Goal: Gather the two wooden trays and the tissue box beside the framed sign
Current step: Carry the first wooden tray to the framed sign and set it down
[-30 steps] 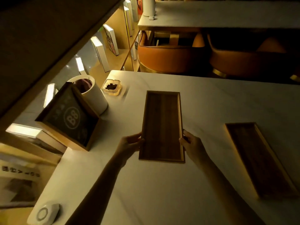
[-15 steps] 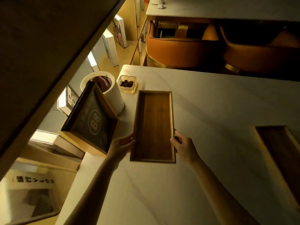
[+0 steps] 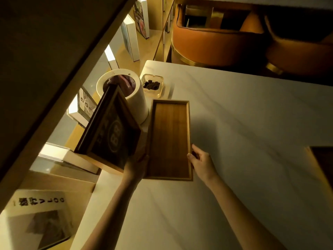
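Left of centre in the frame, on the pale marble table [image 3: 234, 123], I have the wooden tray [image 3: 170, 139] lying flat just beside the framed sign [image 3: 110, 130], which stands tilted at the table's left edge with "88" on its dark face. My left hand [image 3: 137, 164] is curled on the tray's near left corner, fingers tucked between tray and sign, and my right hand [image 3: 201, 160] pinches the tray's right rim near the lower end; both are gripping the tray. Behind the sign, toward the upper left, stands the white cylindrical tissue holder [image 3: 126, 94], touching or nearly touching the sign, with a clear glass ashtray [image 3: 153, 85] just beside it. The second tray [image 3: 322, 159] shows only as a dark corner at the right edge of the frame, well apart from the rest, so I judge one tray is about placed and the other not yet fetched. My worry from here is the left hand: it sits very close to the sign's lower frame, and drawing it out carelessly could knock the leaning sign off the table edge. Pushing the tray further up the frame could also shove the ashtray or the tissue holder.
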Tool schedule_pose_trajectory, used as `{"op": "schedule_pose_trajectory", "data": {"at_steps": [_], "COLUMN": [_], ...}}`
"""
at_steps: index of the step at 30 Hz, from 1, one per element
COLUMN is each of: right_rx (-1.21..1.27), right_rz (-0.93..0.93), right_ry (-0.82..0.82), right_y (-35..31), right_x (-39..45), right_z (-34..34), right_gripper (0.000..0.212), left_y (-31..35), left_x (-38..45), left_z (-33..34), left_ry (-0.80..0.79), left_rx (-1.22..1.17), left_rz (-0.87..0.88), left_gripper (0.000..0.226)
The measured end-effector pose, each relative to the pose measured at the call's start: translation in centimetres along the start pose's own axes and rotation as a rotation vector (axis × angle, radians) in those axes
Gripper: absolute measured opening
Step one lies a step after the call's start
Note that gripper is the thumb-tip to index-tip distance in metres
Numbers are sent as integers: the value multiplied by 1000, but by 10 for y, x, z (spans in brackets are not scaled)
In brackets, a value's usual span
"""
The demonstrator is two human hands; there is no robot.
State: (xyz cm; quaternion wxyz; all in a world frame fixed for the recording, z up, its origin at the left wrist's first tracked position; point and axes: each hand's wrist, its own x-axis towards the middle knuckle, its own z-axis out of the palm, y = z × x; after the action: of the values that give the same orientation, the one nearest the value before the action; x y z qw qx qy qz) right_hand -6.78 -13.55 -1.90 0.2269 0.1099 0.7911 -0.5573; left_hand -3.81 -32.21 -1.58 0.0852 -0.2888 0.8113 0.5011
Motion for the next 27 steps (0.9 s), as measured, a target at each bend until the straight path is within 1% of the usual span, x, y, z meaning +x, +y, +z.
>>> {"op": "schedule_pose_trajectory", "data": {"at_steps": [3,7,17,21,25,27], "right_rx": [36,37,-52,-202,-468,-536], "right_rz": [36,53,58,-4,-124,-131], "right_ry": [-28,-21,-15,-17,119,147], "right_y": [2,6,12,13,10,8], "right_x": [5,9,13,12,15,17], "right_z": [5,11,17,18,20,22], "right_gripper": [48,49,48,46,27,22], "left_y": [1,-4,-10,-13,-14,-12], "left_x": [1,5,10,12,12,10], "left_z": [-1,-2,2,4,9,11], "left_ry": [12,-39,-54,-30,15,7], "left_rx": [78,130,156,192,174,169], "left_rz": [19,21,-16,-14,-3,-28], "left_gripper": [40,40,39,37,29,23]}}
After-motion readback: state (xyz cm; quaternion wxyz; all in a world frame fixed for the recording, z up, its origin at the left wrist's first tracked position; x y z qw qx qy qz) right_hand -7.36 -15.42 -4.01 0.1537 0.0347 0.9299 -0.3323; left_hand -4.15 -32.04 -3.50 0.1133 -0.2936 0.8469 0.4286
